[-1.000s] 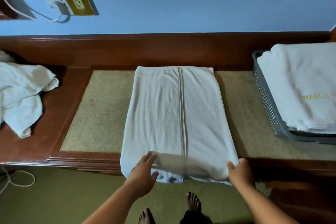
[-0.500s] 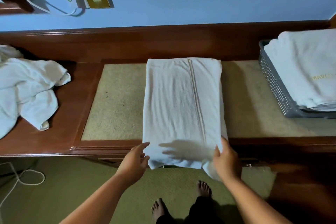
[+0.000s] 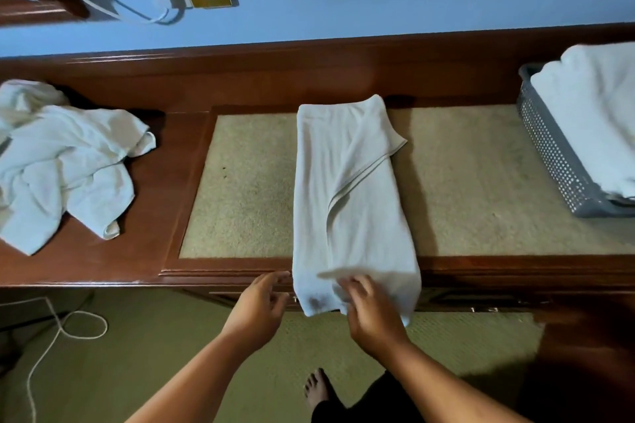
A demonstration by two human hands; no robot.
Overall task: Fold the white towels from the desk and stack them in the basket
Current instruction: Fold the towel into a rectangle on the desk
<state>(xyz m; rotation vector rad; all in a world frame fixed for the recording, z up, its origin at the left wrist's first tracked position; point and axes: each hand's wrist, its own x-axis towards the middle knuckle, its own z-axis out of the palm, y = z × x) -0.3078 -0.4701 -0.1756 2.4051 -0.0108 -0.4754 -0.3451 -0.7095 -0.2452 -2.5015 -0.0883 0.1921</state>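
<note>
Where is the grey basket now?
In the head view, the grey basket stands at the desk's right end, holding folded towels, right of the half-folded towel.

Only parts of the person were shown. The left hand (image 3: 256,307) and the right hand (image 3: 369,312) were uncovered. The fingers were a little blurred, so small details on them could not be told. The left forearm (image 3: 192,378) and the right forearm (image 3: 443,381) were left bare as far as the lower edge, where they were cut off. Between them one bare foot (image 3: 318,388) was seen, with its toes shown. Just beside it a piece of black clothing (image 3: 364,403) was seen, perhaps a trouser leg; its cut could not be told.
</note>
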